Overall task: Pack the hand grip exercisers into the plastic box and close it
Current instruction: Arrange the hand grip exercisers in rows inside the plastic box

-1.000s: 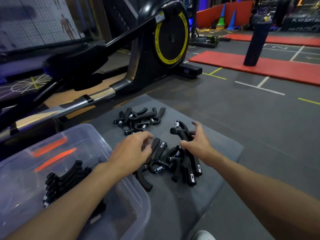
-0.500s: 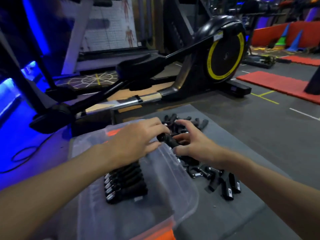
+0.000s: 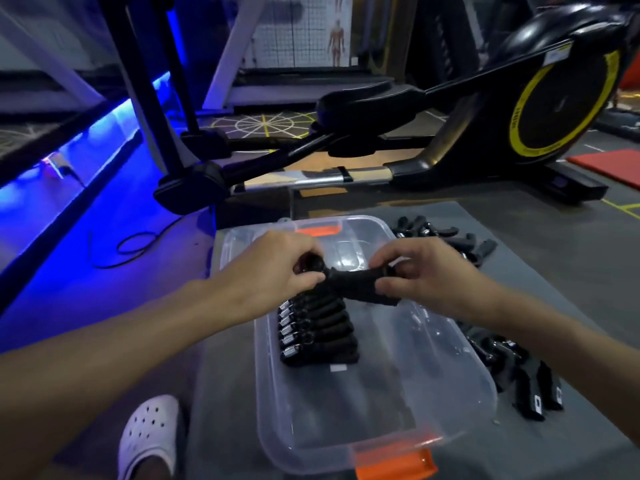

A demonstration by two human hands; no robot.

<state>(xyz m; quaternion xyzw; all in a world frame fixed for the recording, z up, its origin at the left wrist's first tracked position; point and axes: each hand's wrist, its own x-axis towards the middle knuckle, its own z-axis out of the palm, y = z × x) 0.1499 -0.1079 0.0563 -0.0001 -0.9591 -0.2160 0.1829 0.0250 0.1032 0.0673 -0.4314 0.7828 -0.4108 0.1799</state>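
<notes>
Grips (image 3: 280, 268) (image 3: 427, 271) on exerciser (image 3: 360, 287) over part-filled box (image 3: 398, 410)

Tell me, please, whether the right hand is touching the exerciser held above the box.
Touching. The head view shows the right hand pinching one end of the hand grip exerciser over the plastic box.

My left hand (image 3: 277, 268) and right hand (image 3: 426, 268) hold a grip (image 3: 360, 287) between them, over the box (image 3: 374, 403). Under my left hand, a row of grips (image 3: 318, 337) lies in the box. Loose grips (image 3: 519, 368) lie on the mat (image 3: 554, 278) right of my right hand, more beyond it. A trainer (image 3: 450, 133) stands past both hands.
</notes>
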